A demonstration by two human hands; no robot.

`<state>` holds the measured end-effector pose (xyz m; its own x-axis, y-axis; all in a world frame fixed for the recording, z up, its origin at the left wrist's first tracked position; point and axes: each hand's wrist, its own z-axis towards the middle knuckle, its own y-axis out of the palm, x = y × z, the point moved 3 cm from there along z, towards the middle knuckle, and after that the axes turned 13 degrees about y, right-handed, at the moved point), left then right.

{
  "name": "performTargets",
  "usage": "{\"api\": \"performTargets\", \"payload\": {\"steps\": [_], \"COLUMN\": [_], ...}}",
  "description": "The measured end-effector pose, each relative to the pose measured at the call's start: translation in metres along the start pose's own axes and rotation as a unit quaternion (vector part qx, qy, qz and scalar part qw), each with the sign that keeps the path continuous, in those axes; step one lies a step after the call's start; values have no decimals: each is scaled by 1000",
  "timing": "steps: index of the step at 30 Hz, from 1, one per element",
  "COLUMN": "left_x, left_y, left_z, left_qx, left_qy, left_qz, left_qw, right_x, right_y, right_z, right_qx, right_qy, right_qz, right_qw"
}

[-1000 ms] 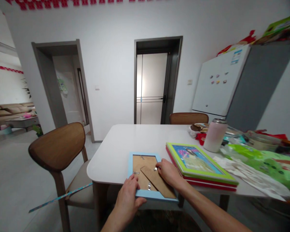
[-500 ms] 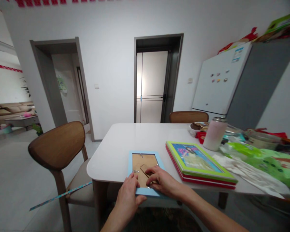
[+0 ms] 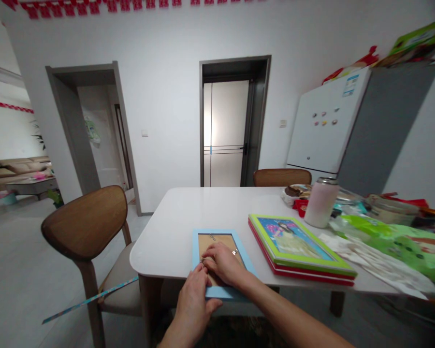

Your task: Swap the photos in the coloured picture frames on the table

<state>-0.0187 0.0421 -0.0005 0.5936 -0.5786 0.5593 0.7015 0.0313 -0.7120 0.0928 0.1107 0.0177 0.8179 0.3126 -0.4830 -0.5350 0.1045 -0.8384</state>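
A light blue picture frame (image 3: 226,292) lies face down at the near edge of the table, its brown backing board (image 3: 223,238) showing. My left hand (image 3: 194,295) holds the frame's lower left side, thumb by the bottom edge and fingers over the left rail. Reaching across the board, my right hand (image 3: 223,263) has its fingers bent and pressed together at the left metal clip, which they mostly hide. Another metal clip (image 3: 235,252) shows at the right side of the board, and a small metal hanger (image 3: 212,237) at the top.
Right of the frame lies a stack of picture frames (image 3: 300,246), the top one green with a picture. Beyond are a pink bottle (image 3: 321,203), white cloth gloves (image 3: 369,258) and a green package (image 3: 402,246). A wooden chair (image 3: 87,222) stands left of the white table (image 3: 177,208).
My right hand has moved left and up across the backing board, from its lower right part to the left clip. The board's stand outline is now covered. My left hand stays on the frame.
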Motion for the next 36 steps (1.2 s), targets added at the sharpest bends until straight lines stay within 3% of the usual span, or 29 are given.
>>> {"api": "performTargets", "payload": {"steps": [7,19,27,36], "left_x": [2,4,1,-1], "left_y": [2,2,3,4], "left_z": [0,1,3,2], "left_qx": [1,-15,-26,1], "left_qy": [3,-23,-25,-12], "left_qz": [5,-3,-4,-15], "left_qw": [1000,1000,999,1000], "right_x": [-1,40,28,36], "right_y": [17,3,-15,-31], "right_z": [16,52,33,-36], "right_qx": [14,6,24,9], "right_qy": [41,188,163,75], "right_qz": [-43,-75,-65,-79], "right_qw": [998,979,984,994]}}
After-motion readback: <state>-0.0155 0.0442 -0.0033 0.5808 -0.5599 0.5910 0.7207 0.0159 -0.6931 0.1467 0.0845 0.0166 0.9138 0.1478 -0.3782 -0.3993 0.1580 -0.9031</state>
